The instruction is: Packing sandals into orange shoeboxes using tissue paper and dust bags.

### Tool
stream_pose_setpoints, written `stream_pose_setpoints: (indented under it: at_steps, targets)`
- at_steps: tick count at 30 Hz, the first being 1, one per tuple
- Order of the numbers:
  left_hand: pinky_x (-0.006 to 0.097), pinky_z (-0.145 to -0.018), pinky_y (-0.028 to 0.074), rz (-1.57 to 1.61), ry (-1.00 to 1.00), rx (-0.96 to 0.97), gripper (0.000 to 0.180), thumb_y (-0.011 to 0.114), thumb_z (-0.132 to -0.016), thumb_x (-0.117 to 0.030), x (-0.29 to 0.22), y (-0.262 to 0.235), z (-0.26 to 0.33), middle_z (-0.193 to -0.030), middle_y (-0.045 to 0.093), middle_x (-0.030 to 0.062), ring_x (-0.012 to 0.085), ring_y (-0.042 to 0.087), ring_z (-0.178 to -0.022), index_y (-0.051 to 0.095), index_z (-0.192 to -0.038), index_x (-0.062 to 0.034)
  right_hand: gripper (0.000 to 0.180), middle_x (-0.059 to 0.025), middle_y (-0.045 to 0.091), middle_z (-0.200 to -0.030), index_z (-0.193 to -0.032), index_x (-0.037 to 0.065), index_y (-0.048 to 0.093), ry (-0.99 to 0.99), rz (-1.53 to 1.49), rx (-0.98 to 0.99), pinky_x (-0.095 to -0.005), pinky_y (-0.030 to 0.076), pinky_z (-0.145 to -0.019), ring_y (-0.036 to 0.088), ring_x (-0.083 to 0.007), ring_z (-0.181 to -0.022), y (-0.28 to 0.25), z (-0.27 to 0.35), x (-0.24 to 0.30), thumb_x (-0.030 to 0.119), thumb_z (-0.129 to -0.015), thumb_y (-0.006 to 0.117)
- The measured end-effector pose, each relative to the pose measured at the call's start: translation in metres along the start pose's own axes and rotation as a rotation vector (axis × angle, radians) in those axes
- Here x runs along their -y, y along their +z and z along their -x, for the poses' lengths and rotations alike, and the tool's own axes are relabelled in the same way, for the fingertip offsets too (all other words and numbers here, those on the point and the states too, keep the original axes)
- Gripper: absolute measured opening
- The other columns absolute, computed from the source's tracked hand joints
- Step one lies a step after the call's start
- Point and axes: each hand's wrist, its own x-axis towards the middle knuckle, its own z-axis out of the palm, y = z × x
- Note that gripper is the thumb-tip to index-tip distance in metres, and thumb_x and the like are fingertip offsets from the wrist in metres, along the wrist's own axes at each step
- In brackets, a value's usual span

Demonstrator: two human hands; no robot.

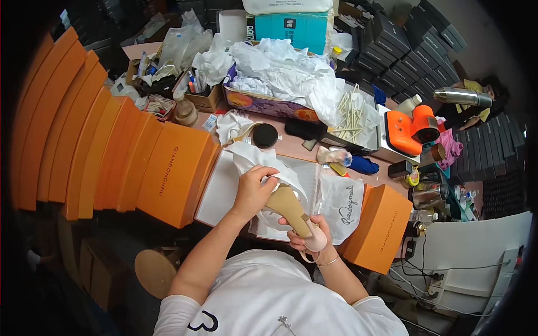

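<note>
I took the tan high-heeled shoe (294, 210) as my landmark; it lay over the open white box (224, 187) at the near edge of the table, sole upward, heel toward the body. Far to its left stood the fanned row of orange boxes (112, 157), the nearest one touching the white box. Just left of the shoe, my left hand (253, 190) was closed on a wad of white tissue paper (255, 159) and pressed it against the toe end. At the shoe's heel end, my right hand (308, 238) was wrapped around the heel, fingers curled shut under it. Just right of the shoe lay a white dust bag (342, 204), and beyond that a single orange box (381, 227). Behind the shoe, farther back on the table, sat a heap of crumpled white paper (286, 73).

My judgement: the step went best with the right hand holding the heel steady while the left fed the tissue in small pushes, so the toe filled evenly without creasing the upper.
</note>
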Motion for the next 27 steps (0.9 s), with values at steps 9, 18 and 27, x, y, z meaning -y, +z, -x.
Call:
stream_pose_setpoints:
  at_steps: [9, 18, 27]
  targets:
    - [0.033, -0.075, 0.05, 0.026, -0.022, 0.039, 0.018, 0.062, -0.08, -0.007, 0.007, 0.009, -0.002, -0.09, 0.066, 0.0149, 0.0263, 0.064, -0.083, 0.067, -0.093, 0.004, 0.067, -0.0248, 0.046, -0.129, -0.137, -0.009, 0.032, 0.029, -0.07, 0.052, -0.0267, 0.038, -0.046, 0.042, -0.0165, -0.062, -0.012, 0.005, 0.005, 0.041, -0.091, 0.038]
    - [0.031, -0.065, 0.05, -0.032, 0.163, 0.016, 0.02, 0.064, -0.078, -0.002, -0.036, -0.008, 0.023, -0.083, 0.062, 0.012, 0.0246, 0.063, -0.073, 0.068, -0.096, 0.0011, 0.062, -0.0162, 0.058, -0.103, -0.136, -0.008, 0.035, -0.072, 0.17, -0.125, -0.028, 0.054, -0.061, 0.058, -0.0182, -0.071, 0.034, 0.007, 0.009, 0.024, -0.086, 0.051]
    - [0.033, -0.052, 0.047, -0.08, 0.796, 0.34, 0.034, 0.068, -0.068, 0.003, -0.064, 0.035, 0.075, -0.072, 0.057, 0.0072, 0.0234, 0.058, -0.058, 0.068, -0.101, -0.0047, 0.035, -0.0146, 0.059, -0.117, -0.119, -0.001, 0.053, -0.604, 0.305, -0.244, -0.0315, 0.05, -0.087, 0.06, -0.0215, -0.102, 0.014, -0.055, 0.012, 0.021, -0.093, 0.053]
